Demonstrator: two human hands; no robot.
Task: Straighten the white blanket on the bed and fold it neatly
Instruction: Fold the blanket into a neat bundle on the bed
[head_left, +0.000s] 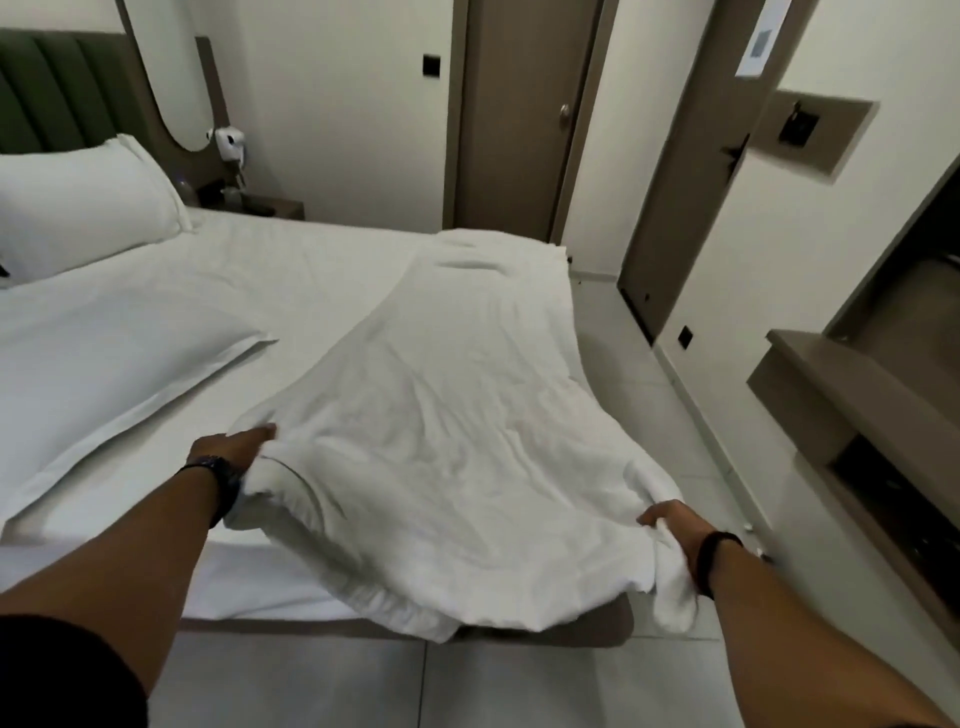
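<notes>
The white blanket (457, 415) lies wrinkled in a long strip across the foot end of the bed (270, 280), from the far edge to the near corner, where it hangs over the side. My left hand (234, 447) grips its near left corner, with the fabric bunched under the palm. My right hand (675, 525) holds the near right corner, fingers closed on a fold that droops past the bed edge. Both arms reach forward from the bottom of the view.
Two white pillows (83, 202) (119, 358) lie at the left by the green headboard (57, 93). A bedside table (265, 202) stands beyond the bed. Brown doors (524, 114) are ahead, and a brown wall desk (852, 415) runs along the right. Tiled floor (665, 395) lies between.
</notes>
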